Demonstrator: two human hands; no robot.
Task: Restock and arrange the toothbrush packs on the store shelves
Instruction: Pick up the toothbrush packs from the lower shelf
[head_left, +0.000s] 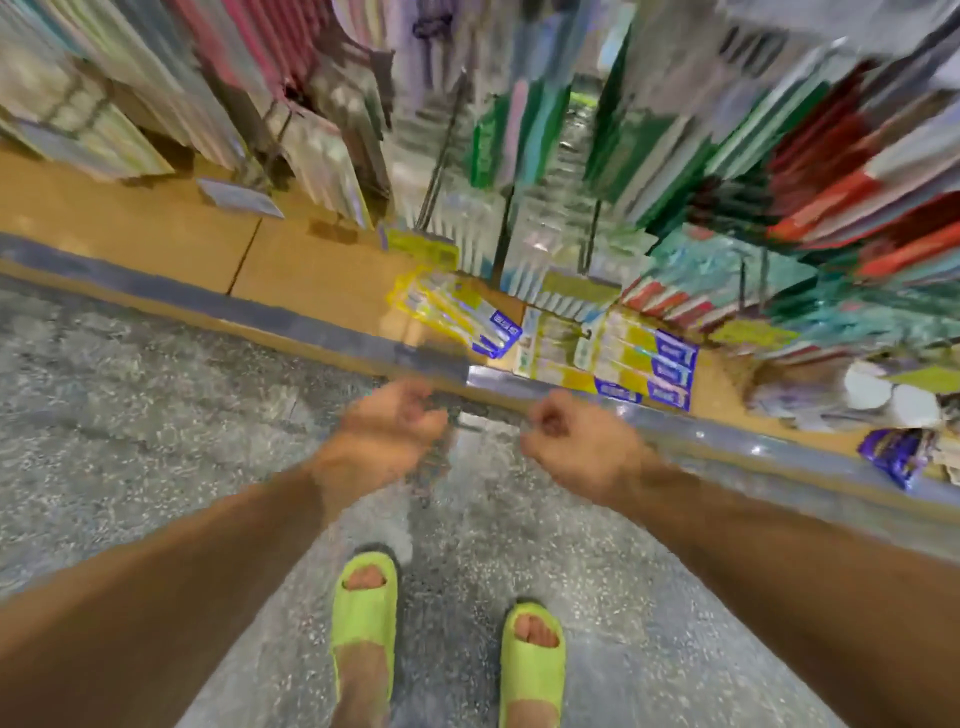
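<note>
The frame is motion-blurred. My left hand (384, 431) and my right hand (571, 441) hover side by side just in front of the low shelf's grey edge strip (322, 332). Both have their fingers curled in, and I see nothing in either. Beyond them, yellow-and-blue toothbrush packs lie flat on the tan bottom shelf: one small stack (457, 312) to the left and a wider pile (623, 358) to the right. Above these, many more toothbrush packs (524, 135) hang in rows on metal hooks, smeared by the blur.
The tan shelf board (156, 228) runs off to the left with a small price tag on it. Red and teal packs (857, 218) crowd the right side, with purple packets (893, 457) and white round items at the shelf's right end. I stand on speckled grey floor in green slides (363, 597).
</note>
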